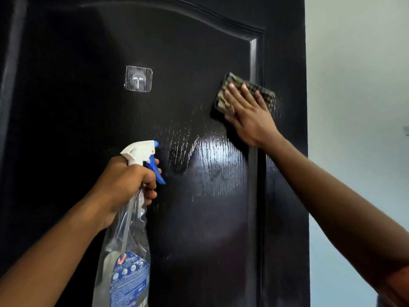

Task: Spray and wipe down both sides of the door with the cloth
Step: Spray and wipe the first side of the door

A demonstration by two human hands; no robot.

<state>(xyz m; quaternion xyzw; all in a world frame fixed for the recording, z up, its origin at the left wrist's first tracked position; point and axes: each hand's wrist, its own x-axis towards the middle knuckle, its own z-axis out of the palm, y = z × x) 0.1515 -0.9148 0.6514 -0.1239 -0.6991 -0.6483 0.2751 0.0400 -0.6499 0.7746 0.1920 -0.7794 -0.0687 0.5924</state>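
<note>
Door (88,151) fills most of the view, black and glossy, with a raised moulding that arches over the top and runs down the right side; a pale wall (354,107) shows past its right edge. A clear stick-on hook (138,78) sits on the upper panel, well to the left of the cloth.

The cloth (222,100), a folded checked pad in brown and dark tones, lies flat against the door panel just inside the right-hand moulding; the right grip (250,116) presses it there with the palm down and the fingers straight and slightly spread over it. Below that hand the panel carries a wet sheen (210,162), streaked along the wood grain.

The left grip (124,185) is curled round the neck of a spray bottle (126,251), held close to the door lower on the panel; the bottle is clear plastic with a blue label, its white head points at the door, and the blue trigger (156,171) juts out by the fingers. Both forearms are bare.
</note>
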